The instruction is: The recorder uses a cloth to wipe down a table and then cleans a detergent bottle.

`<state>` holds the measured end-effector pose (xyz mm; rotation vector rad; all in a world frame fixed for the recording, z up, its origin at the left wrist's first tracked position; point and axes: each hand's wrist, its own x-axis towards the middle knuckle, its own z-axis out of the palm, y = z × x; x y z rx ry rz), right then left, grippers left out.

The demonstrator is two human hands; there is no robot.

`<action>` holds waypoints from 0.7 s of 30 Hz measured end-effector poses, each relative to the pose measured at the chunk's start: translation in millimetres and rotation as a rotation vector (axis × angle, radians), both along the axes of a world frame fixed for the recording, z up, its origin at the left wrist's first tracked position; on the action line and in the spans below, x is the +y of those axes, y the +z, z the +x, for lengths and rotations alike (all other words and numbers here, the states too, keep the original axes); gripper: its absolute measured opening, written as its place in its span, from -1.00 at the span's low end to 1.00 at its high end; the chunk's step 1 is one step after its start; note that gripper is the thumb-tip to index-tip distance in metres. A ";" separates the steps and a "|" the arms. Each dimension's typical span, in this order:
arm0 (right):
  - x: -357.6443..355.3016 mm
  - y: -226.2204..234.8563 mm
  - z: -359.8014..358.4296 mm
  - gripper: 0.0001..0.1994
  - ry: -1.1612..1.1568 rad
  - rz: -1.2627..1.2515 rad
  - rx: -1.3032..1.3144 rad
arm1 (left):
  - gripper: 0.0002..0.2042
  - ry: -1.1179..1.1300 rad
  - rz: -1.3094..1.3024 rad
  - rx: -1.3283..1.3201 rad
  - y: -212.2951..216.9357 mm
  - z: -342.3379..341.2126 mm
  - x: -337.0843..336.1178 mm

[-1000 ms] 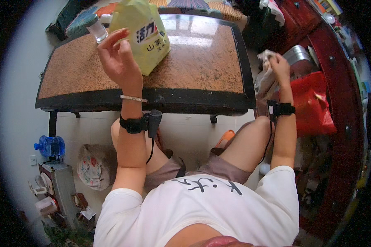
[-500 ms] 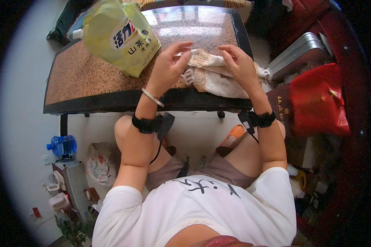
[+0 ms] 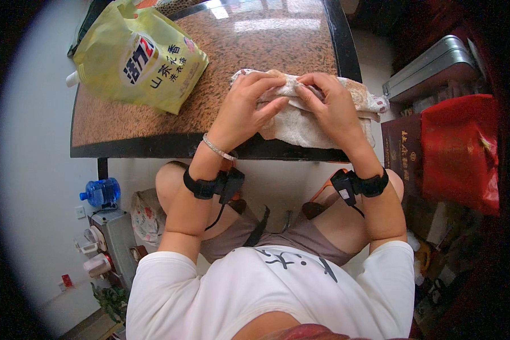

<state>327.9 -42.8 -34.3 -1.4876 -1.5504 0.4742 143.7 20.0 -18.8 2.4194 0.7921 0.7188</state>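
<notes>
A white towel with tan patches [image 3: 297,124] lies folded and rumpled along the front edge of the table. My left hand [image 3: 252,102] bends over its upper fold, fingers on top and thumb lower down, with cloth between them. Close beside it, my right hand [image 3: 330,107] has its fingers and thumb curled onto the same fold. The fingertips of both hands nearly meet at the towel's middle. Part of the cloth is hidden under my hands.
A yellow detergent pouch with a white cap [image 3: 144,62] rests at the table's left. The speckled brown tabletop [image 3: 238,54] has a black rim. Right of the table are a red bag [image 3: 459,150] and a silver metal case [image 3: 430,65]. A blue water jug [image 3: 102,192] stands lower left.
Both hands have come down onto the towel's upper fold and closed on it, my left hand moving right. The whole view has shifted slightly, with the pouch now further left.
</notes>
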 end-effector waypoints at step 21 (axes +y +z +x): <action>-3.3 15.4 -10.4 -0.82 0.112 -0.137 0.337 | -0.89 0.092 -0.316 -0.261 6.5 6.8 -12.1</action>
